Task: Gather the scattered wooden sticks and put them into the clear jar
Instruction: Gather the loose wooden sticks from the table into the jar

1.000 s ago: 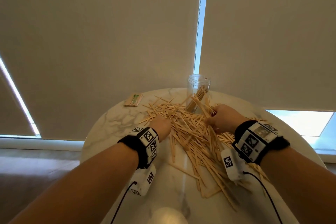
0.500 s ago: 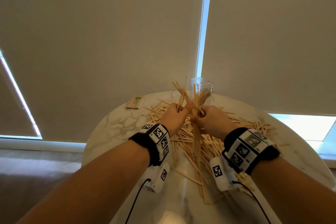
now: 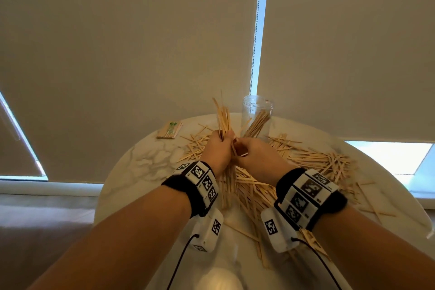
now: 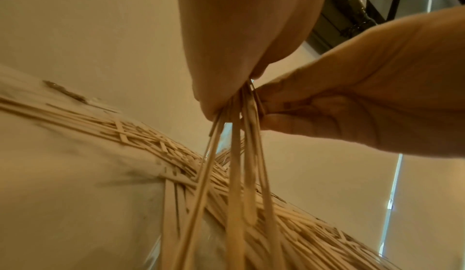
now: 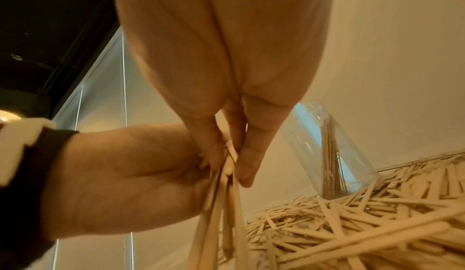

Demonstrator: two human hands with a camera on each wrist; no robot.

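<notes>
Round marble table (image 3: pixel 150 160), small packet of sticks (image 3: pixel 170 130) — beige blinds (image 3: pixel 131 42)

Pale tan wooden sticks (image 3: pixel 306 162) lie on a white, grey-veined marble table (image 3: pixel 150 158); wristbands (image 3: pixel 202 186) are black with black-and-white square markers; blinds (image 3: pixel 117 42) beige.

Bare forearms; each wrist wears a black band (image 3: pixel 181 192) with white marker-printed blocks (image 3: pixel 308 192) and a black cable (image 3: pixel 181 256).
</notes>
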